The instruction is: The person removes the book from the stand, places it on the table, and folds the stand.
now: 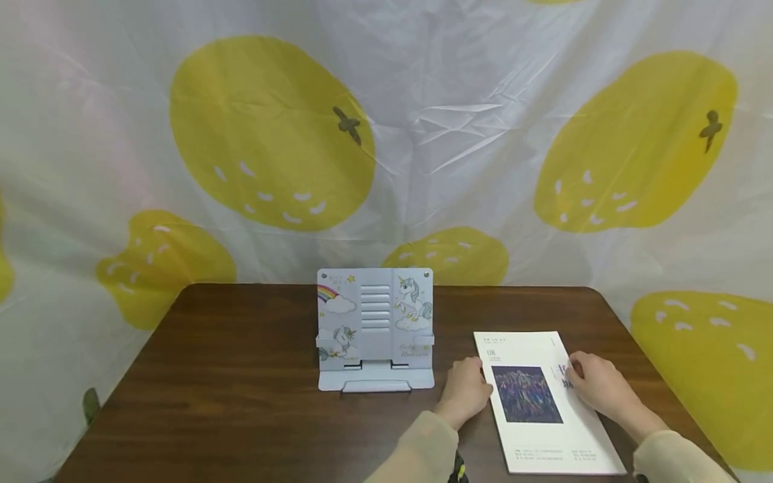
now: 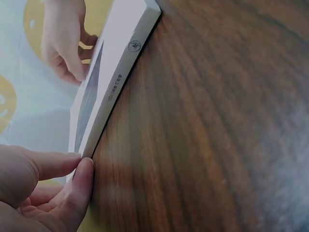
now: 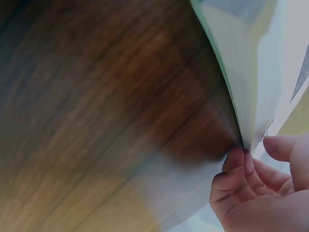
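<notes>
A white book (image 1: 531, 396) with a dark picture on its cover lies near the front right of the table. My left hand (image 1: 465, 389) pinches the spine edge between thumb and fingers, as the left wrist view shows, with the spine (image 2: 113, 89) facing that camera. On the opposite edge, my right hand (image 1: 604, 386) grips the book, its thumb over the cover. In the right wrist view the fingertips (image 3: 235, 159) are at the bottom of the page edges (image 3: 236, 63). The book's underside is hidden.
A white metal book stand (image 1: 376, 322) with unicorn pictures stands upright left of the book, toward the table's back. The dark wooden table (image 1: 241, 402) has rounded back corners. Behind it hangs a white curtain (image 1: 423, 168) with yellow fruit prints.
</notes>
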Tool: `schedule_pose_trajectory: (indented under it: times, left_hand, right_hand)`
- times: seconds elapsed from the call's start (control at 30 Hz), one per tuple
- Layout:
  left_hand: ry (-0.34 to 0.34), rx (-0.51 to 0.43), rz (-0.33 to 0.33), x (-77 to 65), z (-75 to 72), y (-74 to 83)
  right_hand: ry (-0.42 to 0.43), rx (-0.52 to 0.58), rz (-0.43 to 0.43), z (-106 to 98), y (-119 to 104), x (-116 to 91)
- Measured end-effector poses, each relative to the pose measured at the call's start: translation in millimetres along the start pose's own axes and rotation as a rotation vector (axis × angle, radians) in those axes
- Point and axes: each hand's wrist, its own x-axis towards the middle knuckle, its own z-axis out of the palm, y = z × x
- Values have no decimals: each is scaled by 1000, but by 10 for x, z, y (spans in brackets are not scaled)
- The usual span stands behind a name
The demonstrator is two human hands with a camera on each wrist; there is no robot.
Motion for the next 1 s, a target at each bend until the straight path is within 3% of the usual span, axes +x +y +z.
schedule_pose_trajectory:
  times: [0.2, 0.37, 0.57, 0.73, 1.0]
  left_hand:
    - [0, 90, 55, -13, -26, 41]
    - [7, 239, 137, -74, -53, 130]
    - [-41, 426, 177, -165, -69, 203]
    - [-53, 445, 182, -195, -118, 165]
    - [37, 456, 245, -209, -273, 122]
  right_hand:
    - [8, -39, 26, -31, -39, -28]
    - [51, -97, 16, -45, -111, -72]
    - [27, -120, -8, -61, -157, -101]
    - [101, -57, -48, -58, -359, -67]
    - [301, 148, -73, 20, -874, -29]
